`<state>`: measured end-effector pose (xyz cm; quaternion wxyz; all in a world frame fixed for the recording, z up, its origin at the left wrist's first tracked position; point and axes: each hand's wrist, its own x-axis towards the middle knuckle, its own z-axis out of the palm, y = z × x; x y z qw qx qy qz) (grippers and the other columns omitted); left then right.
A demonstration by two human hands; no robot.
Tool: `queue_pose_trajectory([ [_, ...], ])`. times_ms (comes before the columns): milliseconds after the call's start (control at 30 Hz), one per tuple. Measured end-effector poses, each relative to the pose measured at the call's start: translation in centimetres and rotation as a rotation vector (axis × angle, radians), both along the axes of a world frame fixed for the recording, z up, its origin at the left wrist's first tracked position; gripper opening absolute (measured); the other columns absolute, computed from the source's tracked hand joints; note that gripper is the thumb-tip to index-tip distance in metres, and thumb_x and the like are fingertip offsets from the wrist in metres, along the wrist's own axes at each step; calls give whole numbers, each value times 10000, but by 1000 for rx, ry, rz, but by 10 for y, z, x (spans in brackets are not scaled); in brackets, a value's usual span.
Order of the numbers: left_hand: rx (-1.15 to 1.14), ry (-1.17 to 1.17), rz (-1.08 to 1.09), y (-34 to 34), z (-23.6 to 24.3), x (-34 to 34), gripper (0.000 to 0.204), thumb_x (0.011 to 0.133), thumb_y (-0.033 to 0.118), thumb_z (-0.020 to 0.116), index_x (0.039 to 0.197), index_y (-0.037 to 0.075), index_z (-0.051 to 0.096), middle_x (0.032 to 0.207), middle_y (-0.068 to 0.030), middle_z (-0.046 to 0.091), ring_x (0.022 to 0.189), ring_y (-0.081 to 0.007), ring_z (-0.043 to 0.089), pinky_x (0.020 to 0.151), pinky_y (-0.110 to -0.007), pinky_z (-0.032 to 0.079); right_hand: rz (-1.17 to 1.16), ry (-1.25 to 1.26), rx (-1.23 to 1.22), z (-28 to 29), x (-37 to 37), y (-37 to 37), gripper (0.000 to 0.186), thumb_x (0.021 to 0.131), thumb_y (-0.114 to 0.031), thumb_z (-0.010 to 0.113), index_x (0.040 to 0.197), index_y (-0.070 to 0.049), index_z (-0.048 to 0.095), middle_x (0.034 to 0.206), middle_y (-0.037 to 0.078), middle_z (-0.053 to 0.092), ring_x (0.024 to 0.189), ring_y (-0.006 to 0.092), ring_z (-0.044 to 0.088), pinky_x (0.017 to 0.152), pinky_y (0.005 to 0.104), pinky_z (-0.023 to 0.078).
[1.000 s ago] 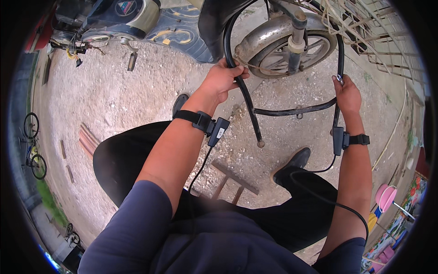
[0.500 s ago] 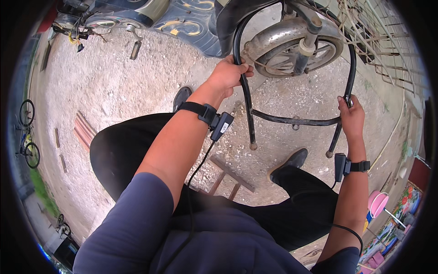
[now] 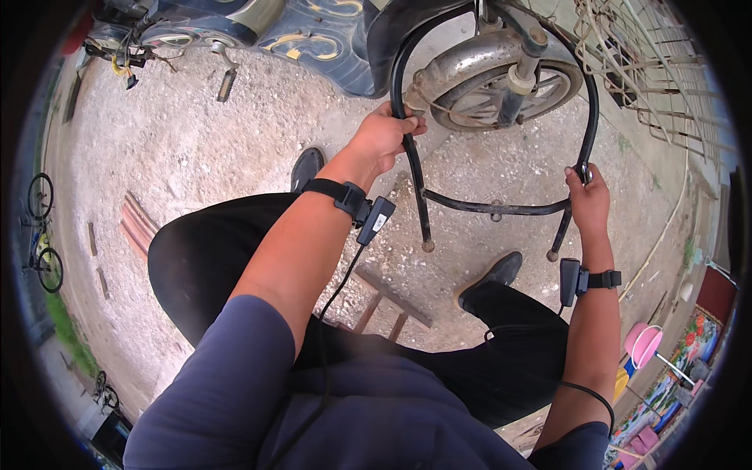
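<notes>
In the upper middle of the frame, the left hand (image 3: 382,135) is closed around the left leg of a black tubular metal frame (image 3: 501,207), its fingers (image 3: 413,125) wrapped fully over the tube where the arch starts to curve. At the right of the frame, the right hand (image 3: 589,197) grips the frame's right leg lower down, fingers curled shut about the tube. The frame is an upside-down U shape with a crossbar joining its two legs near the bottom; both leg ends hang free just above the gravel ground (image 3: 196,149). It stands upright between the two hands, in front of the person's knees.

Behind the arch, at the top of the frame, is the wheel (image 3: 501,74) of a parked scooter, with the scooter's dark blue bodywork (image 3: 313,35) stretching toward the upper left. Each wrist carries a black strap with a small device, and a cable runs from the left one down the forearm. The person sits with black trousers (image 3: 204,258) and dark shoes, one shoe (image 3: 305,166) near the left wrist. A low wooden stool (image 3: 388,301) shows between the legs. A bicycle (image 3: 41,227) lies at the far left edge, and a pink tub (image 3: 644,343) sits at the lower right.
</notes>
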<state>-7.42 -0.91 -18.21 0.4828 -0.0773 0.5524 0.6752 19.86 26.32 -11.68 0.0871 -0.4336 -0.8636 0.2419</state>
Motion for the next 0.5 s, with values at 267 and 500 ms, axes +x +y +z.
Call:
queue_pose_trajectory([
  [267, -58, -86, 79, -27, -22, 45, 191, 948, -51, 562, 1023, 109, 489, 1079, -117, 669, 1091, -273, 657, 902, -418, 495, -2, -72, -14, -18, -1, 1, 253, 887, -252, 685, 1039, -58, 632, 806, 165, 667, 753, 349, 657, 702, 388, 509],
  [500, -45, -30, 2, -26, -7, 45, 215, 917, -28, 602, 1037, 108, 489, 1032, -96, 680, 997, -212, 660, 753, -349, 422, -24, -51, -74, -33, 24, 3, 304, 865, -246, 695, 1066, -28, 625, 810, 167, 674, 765, 328, 673, 724, 395, 514],
])
